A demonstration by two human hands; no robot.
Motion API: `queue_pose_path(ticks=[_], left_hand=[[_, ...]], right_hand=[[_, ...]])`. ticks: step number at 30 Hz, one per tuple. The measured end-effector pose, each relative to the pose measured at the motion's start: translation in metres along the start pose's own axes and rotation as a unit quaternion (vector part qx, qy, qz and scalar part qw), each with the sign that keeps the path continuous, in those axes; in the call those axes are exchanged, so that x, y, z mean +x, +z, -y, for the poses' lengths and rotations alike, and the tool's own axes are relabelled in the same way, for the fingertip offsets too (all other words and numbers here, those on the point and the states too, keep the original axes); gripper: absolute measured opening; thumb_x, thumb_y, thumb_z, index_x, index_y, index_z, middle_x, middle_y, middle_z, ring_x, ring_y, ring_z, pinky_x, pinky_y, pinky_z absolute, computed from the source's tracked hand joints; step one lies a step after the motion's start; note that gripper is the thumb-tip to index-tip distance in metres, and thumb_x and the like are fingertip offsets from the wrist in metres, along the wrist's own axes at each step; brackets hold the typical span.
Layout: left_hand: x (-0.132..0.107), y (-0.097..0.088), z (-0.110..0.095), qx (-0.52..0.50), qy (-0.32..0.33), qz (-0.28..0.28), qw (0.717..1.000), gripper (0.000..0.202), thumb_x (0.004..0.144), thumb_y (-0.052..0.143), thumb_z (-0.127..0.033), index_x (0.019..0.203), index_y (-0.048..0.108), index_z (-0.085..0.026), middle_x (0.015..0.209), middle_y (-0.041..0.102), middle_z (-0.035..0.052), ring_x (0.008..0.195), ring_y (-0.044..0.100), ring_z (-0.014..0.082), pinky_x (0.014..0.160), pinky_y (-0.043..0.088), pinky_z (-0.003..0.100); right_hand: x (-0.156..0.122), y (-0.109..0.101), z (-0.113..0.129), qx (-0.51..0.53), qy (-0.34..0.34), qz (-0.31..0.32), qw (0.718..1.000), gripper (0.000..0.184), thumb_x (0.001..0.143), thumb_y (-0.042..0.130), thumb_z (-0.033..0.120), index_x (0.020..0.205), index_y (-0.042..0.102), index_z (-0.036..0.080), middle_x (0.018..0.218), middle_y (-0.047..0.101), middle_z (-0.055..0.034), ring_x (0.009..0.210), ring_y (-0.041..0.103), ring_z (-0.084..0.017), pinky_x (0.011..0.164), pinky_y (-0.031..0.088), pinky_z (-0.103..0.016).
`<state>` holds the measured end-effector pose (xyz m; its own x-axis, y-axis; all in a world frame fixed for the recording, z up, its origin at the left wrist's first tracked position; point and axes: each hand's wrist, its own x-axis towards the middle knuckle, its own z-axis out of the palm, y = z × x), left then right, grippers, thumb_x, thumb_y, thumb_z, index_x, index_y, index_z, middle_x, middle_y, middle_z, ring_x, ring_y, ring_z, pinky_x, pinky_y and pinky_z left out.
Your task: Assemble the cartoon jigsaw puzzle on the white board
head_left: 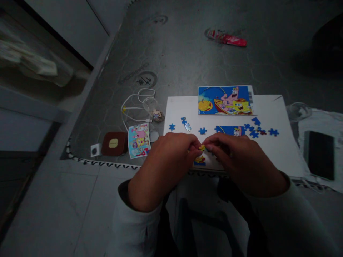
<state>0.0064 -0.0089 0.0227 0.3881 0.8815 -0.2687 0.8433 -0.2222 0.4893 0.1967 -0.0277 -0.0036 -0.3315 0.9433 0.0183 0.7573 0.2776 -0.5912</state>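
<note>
My left hand and my right hand meet over the near edge of a white board, fingertips pinched together on a small yellow jigsaw piece. Under them lies a partly joined patch of puzzle. Another joined section sits just beyond my fingers. Several loose blue pieces are scattered across the board. A cartoon reference picture lies at the board's far edge.
Left of the board on the grey mat lie a small cartoon card, a brown box, a white charger with cable and a clear bag. A dark phone rests on white cloth at right. A red wrapper lies far off.
</note>
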Motion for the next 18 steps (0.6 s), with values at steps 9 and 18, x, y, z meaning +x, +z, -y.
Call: queue_pose_path(ticks=[9, 18], left_hand=[[0.004, 0.000, 0.005, -0.018, -0.003, 0.005, 1.000, 0.016, 0.091, 0.062, -0.030, 0.093, 0.078, -0.027, 0.090, 0.078, -0.0018, 0.079, 0.067, 0.0179, 0.068, 0.040, 0.030], [0.004, 0.000, 0.004, -0.016, 0.010, 0.001, 1.000, 0.017, 0.092, 0.062, -0.033, 0.093, 0.077, -0.025, 0.087, 0.077, -0.0012, 0.073, 0.064, 0.0164, 0.065, 0.038, 0.029]], right_hand=[[0.000, 0.005, 0.001, 0.001, 0.007, -0.017, 1.000, 0.014, 0.095, 0.054, 0.021, 0.100, 0.067, 0.022, 0.078, 0.074, 0.0011, 0.069, 0.066, -0.016, 0.066, 0.040, -0.031], [0.001, 0.007, 0.009, -0.017, -0.001, -0.041, 0.999, 0.008, 0.089, 0.066, 0.018, 0.096, 0.065, 0.023, 0.076, 0.074, 0.0042, 0.062, 0.063, -0.015, 0.066, 0.037, -0.032]])
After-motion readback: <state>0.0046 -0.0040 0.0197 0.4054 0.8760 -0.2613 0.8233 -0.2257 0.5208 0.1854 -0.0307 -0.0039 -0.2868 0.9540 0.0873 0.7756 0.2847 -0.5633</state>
